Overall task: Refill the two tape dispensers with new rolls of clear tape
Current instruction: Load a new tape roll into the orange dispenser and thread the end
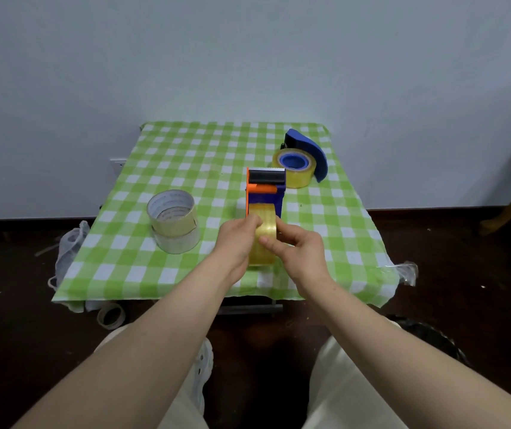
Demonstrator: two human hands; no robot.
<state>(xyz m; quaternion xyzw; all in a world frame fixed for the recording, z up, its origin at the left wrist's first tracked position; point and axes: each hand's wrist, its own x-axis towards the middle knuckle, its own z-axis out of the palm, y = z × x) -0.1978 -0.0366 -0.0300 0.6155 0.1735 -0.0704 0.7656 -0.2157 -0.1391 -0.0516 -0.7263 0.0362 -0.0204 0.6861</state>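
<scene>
A blue and orange tape dispenser (265, 188) stands in the middle of the table with a yellowish clear tape roll (263, 239) seated in its near end. My left hand (237, 239) grips the roll's left side, thumb on its top. My right hand (297, 247) pinches the roll's right edge with thumb and fingers. A second, blue dispenser (308, 150) lies on its side at the far right, a tape roll (294, 168) mounted on its blue hub. Two spare clear tape rolls (173, 219) are stacked at the left.
The small table carries a green and white checked cloth (204, 150) and stands against a pale wall. A used tape core (111, 315) lies on the dark floor under the front left corner. A white mesh bag (70, 246) hangs at the left edge, crumpled plastic (407, 272) at the right.
</scene>
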